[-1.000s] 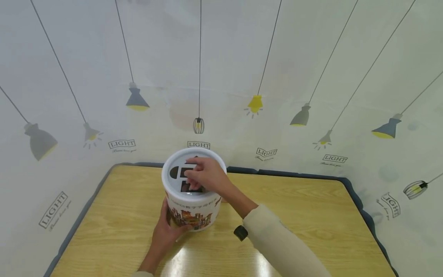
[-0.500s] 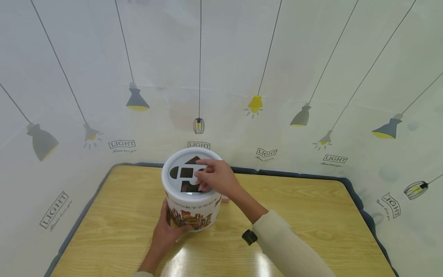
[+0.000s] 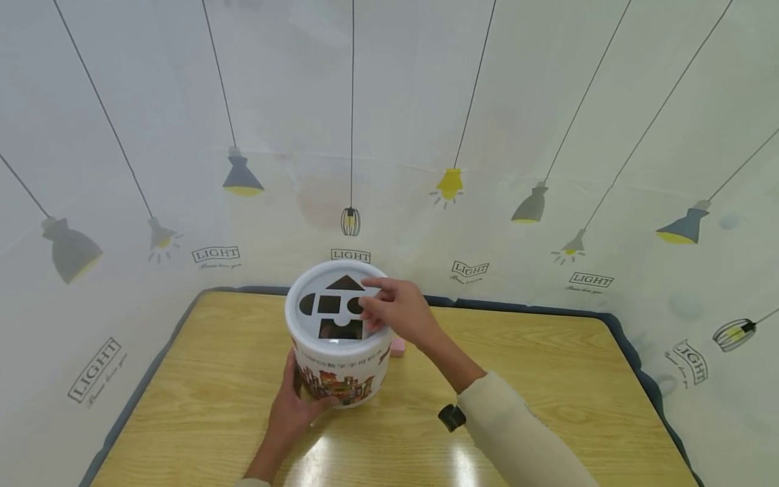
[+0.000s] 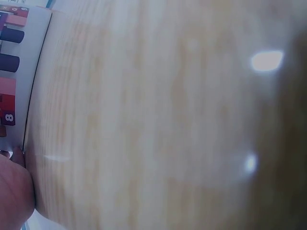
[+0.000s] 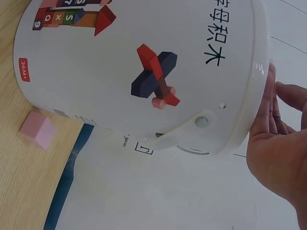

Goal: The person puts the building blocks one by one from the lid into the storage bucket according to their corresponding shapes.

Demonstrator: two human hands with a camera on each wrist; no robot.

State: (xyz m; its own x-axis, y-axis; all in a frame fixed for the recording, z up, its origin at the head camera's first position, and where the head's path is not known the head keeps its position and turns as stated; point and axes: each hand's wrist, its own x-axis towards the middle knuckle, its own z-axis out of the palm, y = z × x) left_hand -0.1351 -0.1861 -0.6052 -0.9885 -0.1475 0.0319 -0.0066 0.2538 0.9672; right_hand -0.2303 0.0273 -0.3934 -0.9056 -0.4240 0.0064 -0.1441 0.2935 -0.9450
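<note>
A white lidded toy-block bucket (image 3: 343,379) stands upright on the table, with printed block pictures on its side. Its lid (image 3: 294,325) has shaped cut-outs: a triangle, a square, rounded ones and a wider one at the front. My left hand (image 3: 295,409) grips the bucket low on its left side, thumb across the front. Over the lid's right part is my right hand (image 3: 404,311), and no object shows in it. In the right wrist view its thumb stands apart from fairly straight fingers beside the lid rim. Just right of the bucket lies a pink block (image 5: 38,129).
The wooden table (image 3: 517,379) spreads around the bucket, with dark blue edging (image 3: 523,308) at its back and sides. Behind it, a pale wall covering (image 3: 395,122) printed with hanging lamps rises close to the bucket. A black wrist device (image 3: 452,417) sits below the right sleeve.
My right hand has slid rightward across the lid, uncovering the triangle, square and front cut-outs, and the pink block now shows. The left hand and bucket have stayed put.
</note>
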